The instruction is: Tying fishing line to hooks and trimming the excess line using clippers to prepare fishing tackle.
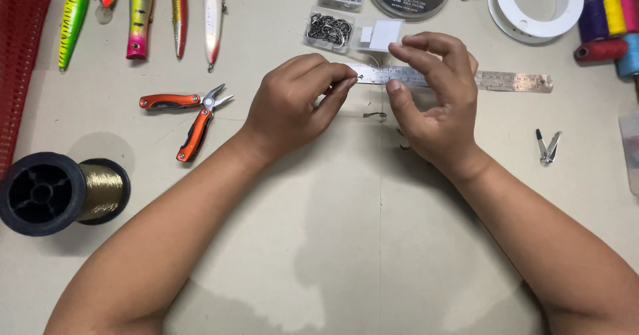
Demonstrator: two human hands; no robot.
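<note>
Hands (299, 99) (436, 102) pinched closed above steel ruler (512, 81)

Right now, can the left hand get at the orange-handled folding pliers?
Probably yes: the orange-handled folding pliers lie open on the beige table just beside the left hand, nothing between them, though its fingertips appear pinched on something small.

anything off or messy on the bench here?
Nothing damaged or spilled. Small oddities: loose hooks lie on the table between the left hand and right hand, outside their box, and the orange pliers are left splayed open.
</note>
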